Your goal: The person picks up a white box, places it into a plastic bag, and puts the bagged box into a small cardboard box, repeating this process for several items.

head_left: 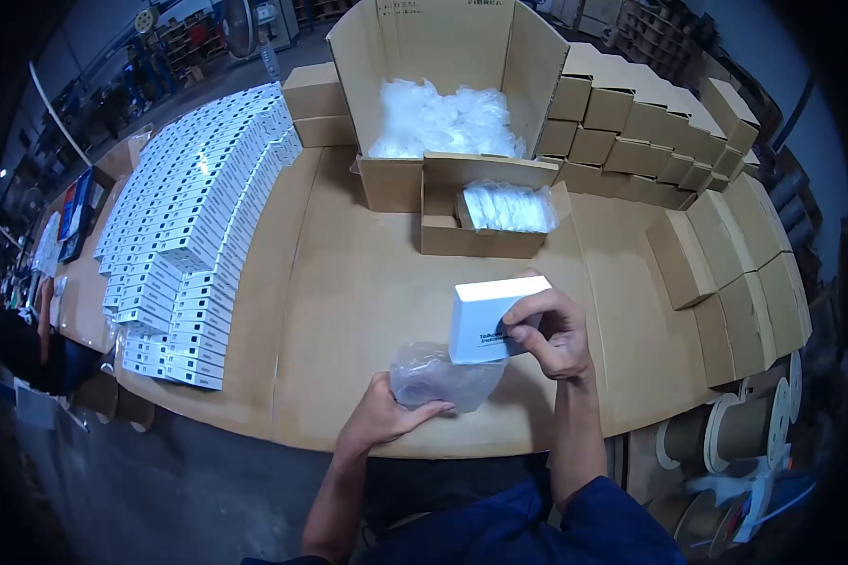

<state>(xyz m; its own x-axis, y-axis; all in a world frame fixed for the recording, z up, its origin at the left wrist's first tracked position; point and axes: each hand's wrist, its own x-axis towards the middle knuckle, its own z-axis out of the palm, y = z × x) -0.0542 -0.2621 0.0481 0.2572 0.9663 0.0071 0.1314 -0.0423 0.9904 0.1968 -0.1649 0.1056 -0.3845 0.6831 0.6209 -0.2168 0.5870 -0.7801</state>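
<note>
My right hand [558, 331] is closed round the right side of a small white box [479, 325] with dark printing low on its front. Below it, my left hand [386, 414] grips a clear plastic bag [433, 381] by its lower edge, thumb along the front. The box's lower edge overlaps the bag's upper right part in this view. Both are held over the near part of the cardboard-covered table [349, 301].
Stacked white boxes [193, 226] fill the left side. At the back stand a large carton [391, 184] of plastic bags [443, 118] and a smaller carton [481, 243] holding wrapped packs [509, 209]. Brown cartons [740, 282] line the right; wire spools [725, 433] stand below. A person's arm [44, 320] shows far left.
</note>
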